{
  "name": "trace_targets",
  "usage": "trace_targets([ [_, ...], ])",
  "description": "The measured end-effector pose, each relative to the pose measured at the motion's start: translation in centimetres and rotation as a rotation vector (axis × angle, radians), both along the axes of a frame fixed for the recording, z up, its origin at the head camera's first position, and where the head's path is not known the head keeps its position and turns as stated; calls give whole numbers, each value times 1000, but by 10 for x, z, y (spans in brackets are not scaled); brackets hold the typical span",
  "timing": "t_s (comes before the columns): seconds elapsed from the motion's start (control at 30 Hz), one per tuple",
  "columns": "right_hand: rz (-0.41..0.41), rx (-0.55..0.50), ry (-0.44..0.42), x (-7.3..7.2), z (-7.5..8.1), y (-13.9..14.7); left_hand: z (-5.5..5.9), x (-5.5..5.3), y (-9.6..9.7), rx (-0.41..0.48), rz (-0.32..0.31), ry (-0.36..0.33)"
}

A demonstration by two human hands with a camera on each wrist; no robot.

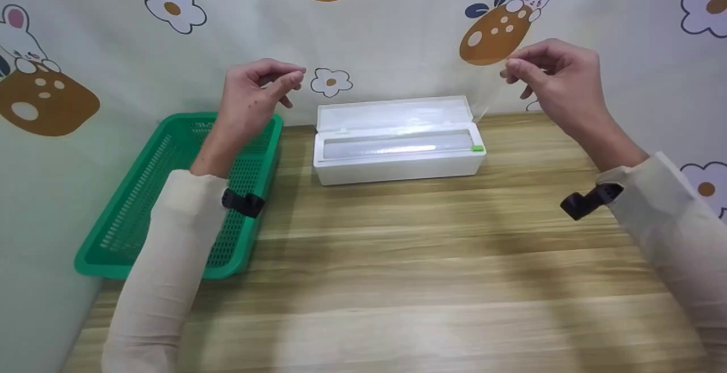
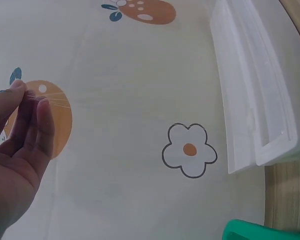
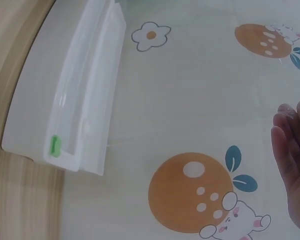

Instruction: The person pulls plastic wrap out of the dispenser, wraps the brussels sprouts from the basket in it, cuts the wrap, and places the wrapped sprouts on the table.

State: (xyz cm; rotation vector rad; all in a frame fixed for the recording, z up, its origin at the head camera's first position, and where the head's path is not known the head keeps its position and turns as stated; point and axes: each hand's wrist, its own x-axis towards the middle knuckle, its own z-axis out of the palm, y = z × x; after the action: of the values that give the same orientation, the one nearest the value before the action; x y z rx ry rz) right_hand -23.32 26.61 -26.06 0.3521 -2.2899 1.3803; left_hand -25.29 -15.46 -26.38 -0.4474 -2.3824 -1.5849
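Your left hand (image 1: 250, 92) pinches a bit of film (image 2: 55, 98) between thumb and fingertips, and your right hand (image 1: 568, 80) pinches too, probably at the sheet's other side. Both are raised well above the counter (image 1: 397, 282), wide apart, likely so the film hangs taut between them and doesn't fold onto itself. It is so transparent that only faint lines and glints show; you cannot tell from these views whether it is joined to the box (image 1: 397, 173).

That box stands near the counter's far edge, its long side roughly along that edge, which seems to suit drawing film evenly with two hands. Its lid (image 1: 392, 114) is tipped up at the back, leaving the window upward, and a green tab (image 1: 477, 149) sits at the right end. The green basket (image 1: 221, 272) takes the far-left corner, beneath your left forearm, probably set aside there to leave working room in the middle.
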Motion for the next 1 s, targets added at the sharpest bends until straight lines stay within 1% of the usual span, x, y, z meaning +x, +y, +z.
trace_targets([
  [0.07, 24, 3, -3, 8, -4, 0, -3, 7, -3, -38, -12, 7],
  [0.2, 53, 3, -13, 22, -13, -1, -8, 21, -8, -132, -13, 15],
  [0.3, 69, 2, -20, 32, -20, -1, -12, 32, -11, -164, -15, 0],
  [0.4, 78, 6, -29, 41, -27, -2, -17, 39, -13, -166, -38, -17],
  [0.5, 87, 7, -42, 49, -34, -4, -22, 45, -15, -164, -80, -42],
  [0.6, 122, 5, -68, 54, -40, -5, -29, 51, -20, -176, -132, -67],
  [0.67, 154, 42, -99, 58, -45, -4, -34, 55, -23, -186, -181, -81],
  [0.73, 175, 105, -137, 61, -49, -2, -40, 59, -26, -208, -228, -94],
  [0.8, 204, 167, -176, 64, -52, 0, -45, 62, -28, -241, -273, -111],
  [0.87, 243, 207, -219, 66, -56, 2, -50, 66, -29, -290, -301, -131],
  [1.0, 354, 215, -302, 68, -64, 5, -61, 75, -29, -375, -332, -154],
])
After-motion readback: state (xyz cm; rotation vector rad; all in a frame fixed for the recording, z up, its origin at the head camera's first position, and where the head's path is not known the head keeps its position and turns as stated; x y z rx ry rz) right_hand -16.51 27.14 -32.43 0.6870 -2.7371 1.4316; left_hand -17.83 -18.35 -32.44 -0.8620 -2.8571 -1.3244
